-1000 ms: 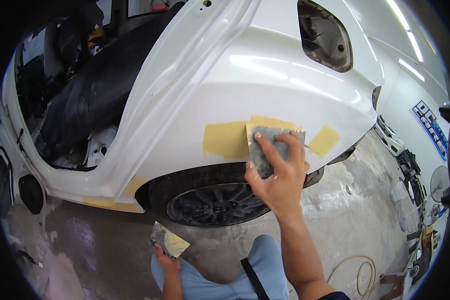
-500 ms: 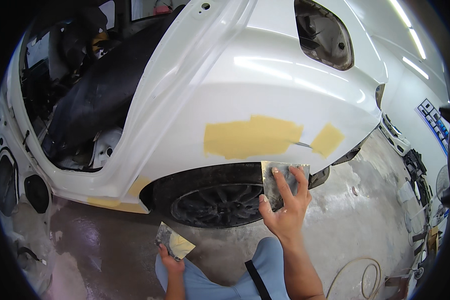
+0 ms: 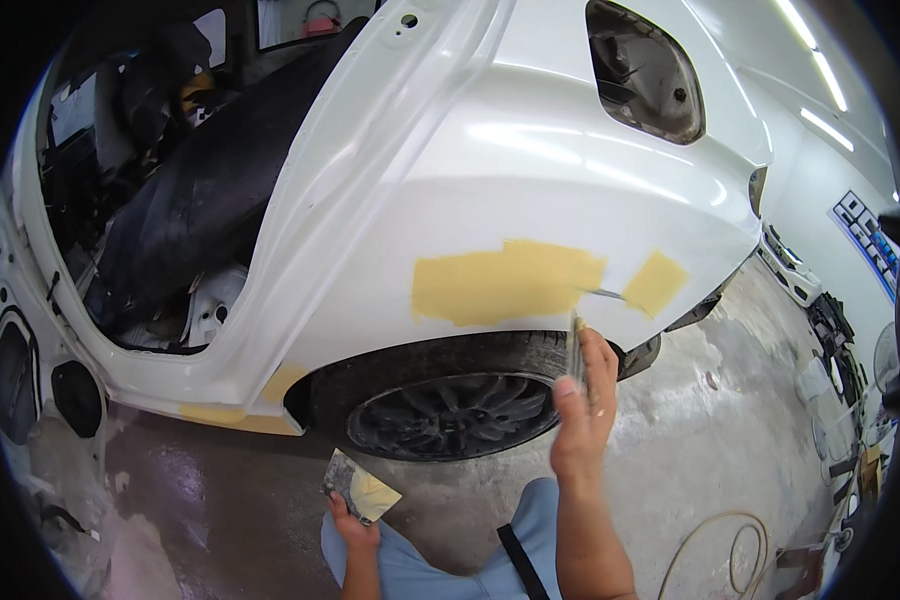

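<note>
In front of me is the white rear quarter panel (image 3: 530, 200) of a car, with a wide yellow filler patch (image 3: 500, 285) above the wheel arch. A smaller yellow patch (image 3: 657, 283) lies to its right, and a thin grey mark (image 3: 602, 293) runs between them. My right hand (image 3: 583, 425) grips a flat filler spreader (image 3: 575, 350), seen nearly edge-on, its tip close to the wide patch's lower right corner; contact cannot be told. Low at left, my left hand (image 3: 356, 522) holds a square metal plate (image 3: 362, 490) carrying pale yellow filler.
The black wheel (image 3: 455, 405) sits under the arch. More yellow filler (image 3: 235, 418) coats the sill by the open door frame. A hose (image 3: 715, 550) coils on the concrete floor (image 3: 690, 440). Car parts (image 3: 835, 350) line the right wall, and a door panel (image 3: 35, 370) stands at left.
My right hand has turned the spreader from face-on to edge-on and brought its tip near the wide patch. My left hand has shifted slightly right with the plate.
</note>
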{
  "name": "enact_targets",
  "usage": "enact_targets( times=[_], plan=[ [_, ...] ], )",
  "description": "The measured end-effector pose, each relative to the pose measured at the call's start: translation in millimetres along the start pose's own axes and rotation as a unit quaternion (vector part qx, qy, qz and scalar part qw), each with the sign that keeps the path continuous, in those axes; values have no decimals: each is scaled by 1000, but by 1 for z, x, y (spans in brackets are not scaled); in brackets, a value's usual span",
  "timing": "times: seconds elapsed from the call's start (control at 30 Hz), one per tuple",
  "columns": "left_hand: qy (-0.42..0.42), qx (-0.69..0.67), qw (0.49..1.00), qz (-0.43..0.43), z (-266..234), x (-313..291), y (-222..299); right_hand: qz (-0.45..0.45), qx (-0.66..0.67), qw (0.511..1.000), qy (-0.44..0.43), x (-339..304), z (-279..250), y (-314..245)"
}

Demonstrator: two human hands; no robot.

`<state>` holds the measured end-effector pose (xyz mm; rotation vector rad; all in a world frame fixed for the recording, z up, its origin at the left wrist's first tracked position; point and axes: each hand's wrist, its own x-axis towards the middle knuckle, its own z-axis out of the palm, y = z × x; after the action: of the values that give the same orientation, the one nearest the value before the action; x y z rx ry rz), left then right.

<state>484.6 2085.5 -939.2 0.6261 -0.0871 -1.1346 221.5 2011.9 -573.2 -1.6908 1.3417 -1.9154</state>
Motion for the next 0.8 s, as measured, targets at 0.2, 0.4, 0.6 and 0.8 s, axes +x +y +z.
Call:
enact_targets(
  times=[0.2,0.4,0.6,0.8],
  plan=[
    [-10,2,1000,6,4,-2,-2,-217,-327,919,-37,-8,40,13],
    [-51,13,998,20,2,-1,-5,-331,-370,868,-17,-13,89,3],
    [-12,-19,1000,4,1,-1,-9,-310,-376,873,0,-3,103,1],
    [25,-33,999,-16,3,-2,-9,-306,-394,867,6,-21,104,40]
  ],
)
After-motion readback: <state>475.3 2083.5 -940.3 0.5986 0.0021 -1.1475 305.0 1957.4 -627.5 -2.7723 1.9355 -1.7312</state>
